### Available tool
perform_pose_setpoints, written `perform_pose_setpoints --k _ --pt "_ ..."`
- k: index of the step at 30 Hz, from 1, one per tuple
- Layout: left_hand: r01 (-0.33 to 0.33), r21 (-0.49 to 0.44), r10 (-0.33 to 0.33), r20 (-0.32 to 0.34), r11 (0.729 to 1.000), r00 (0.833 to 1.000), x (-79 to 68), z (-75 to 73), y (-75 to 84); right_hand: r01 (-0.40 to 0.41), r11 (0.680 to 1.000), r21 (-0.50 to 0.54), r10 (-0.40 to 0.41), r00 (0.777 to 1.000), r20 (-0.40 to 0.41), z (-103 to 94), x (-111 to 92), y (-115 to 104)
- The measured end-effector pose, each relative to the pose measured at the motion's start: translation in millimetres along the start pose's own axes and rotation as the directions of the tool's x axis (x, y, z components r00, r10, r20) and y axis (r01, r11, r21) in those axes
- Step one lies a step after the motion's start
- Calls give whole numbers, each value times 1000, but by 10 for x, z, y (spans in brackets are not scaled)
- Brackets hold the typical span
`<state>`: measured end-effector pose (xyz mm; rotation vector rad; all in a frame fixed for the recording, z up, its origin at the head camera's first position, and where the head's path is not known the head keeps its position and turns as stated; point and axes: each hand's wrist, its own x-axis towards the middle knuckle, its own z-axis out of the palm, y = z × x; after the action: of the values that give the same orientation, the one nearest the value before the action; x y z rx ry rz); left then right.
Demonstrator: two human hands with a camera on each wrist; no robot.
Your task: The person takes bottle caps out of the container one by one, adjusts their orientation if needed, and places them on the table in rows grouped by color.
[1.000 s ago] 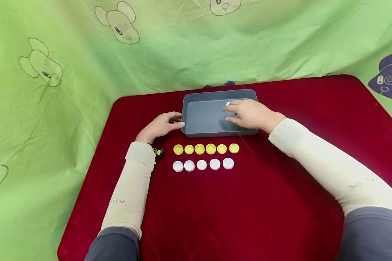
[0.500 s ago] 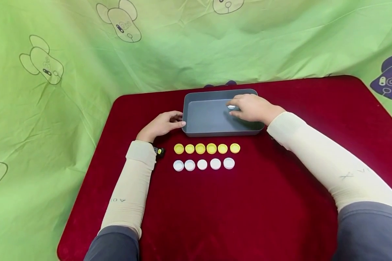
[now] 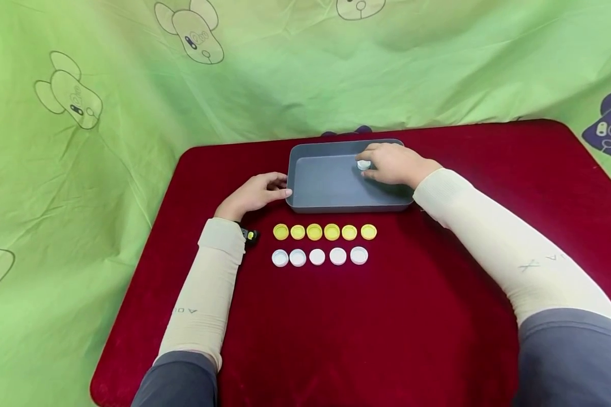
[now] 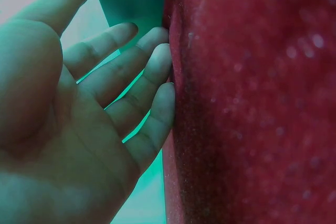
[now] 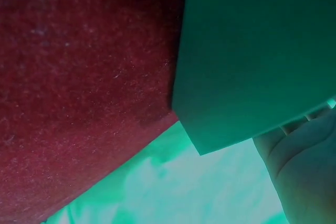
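A grey rectangular tray (image 3: pixel 353 208) stands toward the back of the red table. My right hand (image 3: pixel 394 164) reaches over its right side, with thumb and fingers on either side of a white bottle cap (image 3: pixel 364 164), pinching it inside the tray. In the right wrist view the tray's outer wall (image 5: pixel 252 61) covers the fingers, and only part of the right hand (image 5: pixel 310 166) shows. My left hand (image 3: pixel 254 195) lies at the tray's left side, thumb tip at the rim. The left wrist view shows this hand (image 4: pixel 89 114) with spread, relaxed fingers, their tips at the red cloth.
A row of several yellow bottle caps (image 3: pixel 314 232) lies in front of the tray. Nearer to me is a second row, of several white caps (image 3: pixel 317 256). A green patterned curtain (image 3: pixel 285 68) hangs behind and left of the red table (image 3: pixel 366 333).
My right hand has moved back a little in the tray, and its thumb has come in to the white cap, which shows more now. The left hand stays at the tray's left side.
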<state>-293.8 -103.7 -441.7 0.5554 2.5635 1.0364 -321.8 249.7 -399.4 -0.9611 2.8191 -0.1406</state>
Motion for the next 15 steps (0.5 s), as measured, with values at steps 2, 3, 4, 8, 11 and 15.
perform_pose_setpoints --k 2,3,4,8,11,15 --pt "-2 -1 2 1 1000 1000 0 5 4 -7 1000 -1 7 1000 -1 3 20 19" --pt "-3 -2 3 1 1000 1000 1 6 4 -9 1000 -2 9 1000 -2 5 31 27" --pt "-5 -1 5 -1 1000 1000 2 7 5 -11 1000 -2 11 1000 -6 4 41 34" --pt "-2 -1 2 -4 1000 1000 5 8 4 -16 1000 5 16 1000 -7 2 73 40" --pt "6 0 -6 -5 1000 1000 5 10 1 -21 1000 14 21 1000 1 5 90 37" --pt "10 -3 -10 -1 1000 1000 3 14 9 -33 999 17 32 999 33 19 106 38"
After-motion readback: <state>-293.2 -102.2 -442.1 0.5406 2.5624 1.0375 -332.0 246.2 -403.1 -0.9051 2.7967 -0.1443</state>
